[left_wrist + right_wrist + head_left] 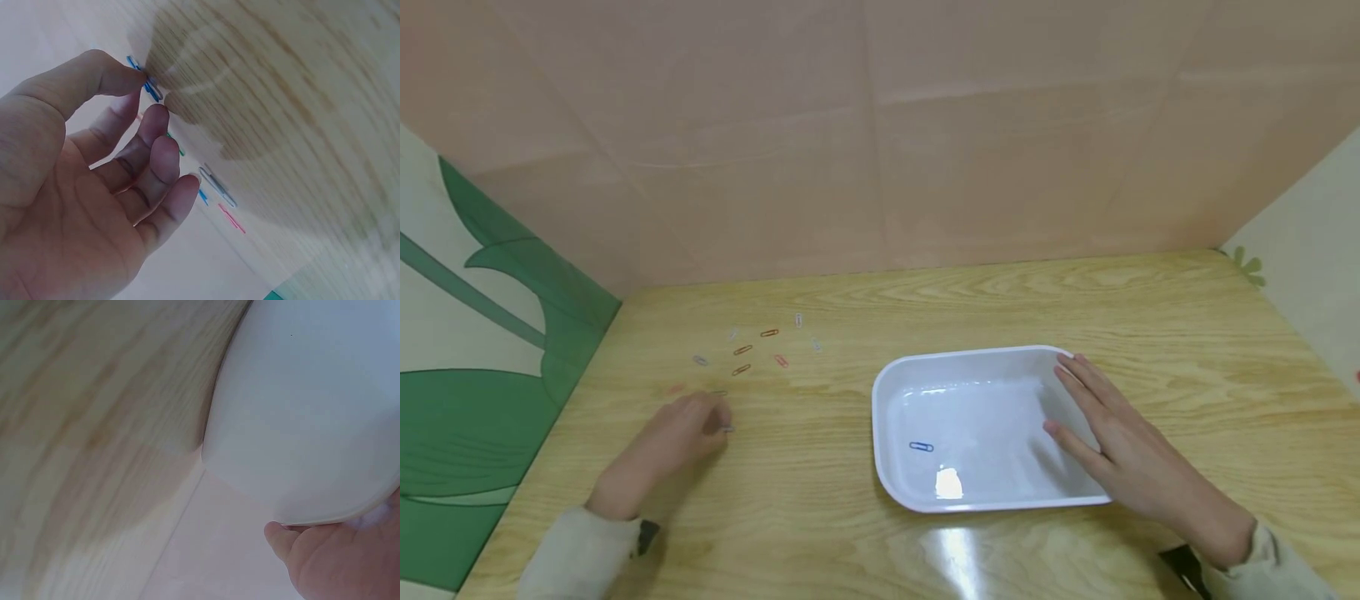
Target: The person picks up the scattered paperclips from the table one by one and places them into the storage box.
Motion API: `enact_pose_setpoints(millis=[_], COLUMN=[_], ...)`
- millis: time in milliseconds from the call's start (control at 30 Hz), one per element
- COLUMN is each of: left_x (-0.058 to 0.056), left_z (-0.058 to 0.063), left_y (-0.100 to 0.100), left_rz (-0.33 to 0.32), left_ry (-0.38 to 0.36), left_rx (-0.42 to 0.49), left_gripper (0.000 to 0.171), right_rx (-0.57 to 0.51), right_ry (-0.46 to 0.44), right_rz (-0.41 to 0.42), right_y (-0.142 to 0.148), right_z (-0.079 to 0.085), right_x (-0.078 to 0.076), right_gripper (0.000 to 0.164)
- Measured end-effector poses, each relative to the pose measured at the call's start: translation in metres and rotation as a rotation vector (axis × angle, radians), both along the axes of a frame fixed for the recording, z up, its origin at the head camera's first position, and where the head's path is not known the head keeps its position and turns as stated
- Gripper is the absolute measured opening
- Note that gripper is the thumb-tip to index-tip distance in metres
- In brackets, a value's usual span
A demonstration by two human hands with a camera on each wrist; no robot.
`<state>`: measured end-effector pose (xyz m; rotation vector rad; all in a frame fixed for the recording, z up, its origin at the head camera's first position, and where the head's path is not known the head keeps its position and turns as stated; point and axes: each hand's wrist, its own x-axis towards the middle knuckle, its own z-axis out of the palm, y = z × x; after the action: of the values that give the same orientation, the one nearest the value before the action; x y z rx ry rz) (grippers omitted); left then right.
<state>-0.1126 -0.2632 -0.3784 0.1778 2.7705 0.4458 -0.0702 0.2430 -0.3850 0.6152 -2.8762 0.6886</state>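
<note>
My left hand (pixel 673 442) is low over the table's left part. Its thumb and index finger pinch a blue paper clip (pixel 154 92), which is partly hidden by the fingertips. The other fingers curl loosely. Beyond this hand lie several loose paper clips, among them an orange one (pixel 770 333), a red one (pixel 782 361) and a white one (pixel 799 320). A white rectangular tray (pixel 992 417) stands to the right, with one blue paper clip (pixel 921 447) on its floor. Across the tray's right rim my right hand (pixel 1138 458) rests with its fingers extended.
The wood-grain table (pixel 805 467) runs back to a pinkish covered wall (pixel 880 167). A panel with green leaf shapes (pixel 475 417) borders the left side, and a pale panel (pixel 1307 250) borders the right.
</note>
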Motion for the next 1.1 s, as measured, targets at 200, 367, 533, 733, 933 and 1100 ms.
enact_pose_setpoints(millis=[200,367,533,733,933,1100], left_x=[-0.0026,-0.0037,-0.0055,-0.0051,-0.0043,-0.0048], left_z=[-0.0021,-0.004,-0.0041,-0.0051,-0.004,-0.0034], left_y=[-0.0009,-0.0005,0.002,0.0027,0.0018,0.0021], left_rz=[-0.022,-0.037,-0.001,-0.012,-0.035,-0.053], left_ry=[-0.013,-0.006,-0.033,0.0,0.045,0.043], left_rx=[0.016,0.018,0.007,0.025,0.045,0.036], left_gripper=[0.016,0.023,0.024,0.013,0.012,0.012], right_rx=[0.0,-0.001,0.001,0.001,-0.001,0.002], right_ry=[-0.001,0.01,0.006,0.014,0.013,0.01], right_rz=[0.0,0.003,0.002,0.003,0.005,0.003], right_y=[0.0002,0.0003,0.0002,0.0001,-0.0001,0.0001], right_z=[-0.0001,-0.0004,-0.0009,-0.0012,-0.0009,-0.0004], right_x=[-0.0002,-0.0003,-0.0004,0.0,0.0001,-0.0003], right_gripper=[0.07,0.07,0.071,0.071,0.071,0.071])
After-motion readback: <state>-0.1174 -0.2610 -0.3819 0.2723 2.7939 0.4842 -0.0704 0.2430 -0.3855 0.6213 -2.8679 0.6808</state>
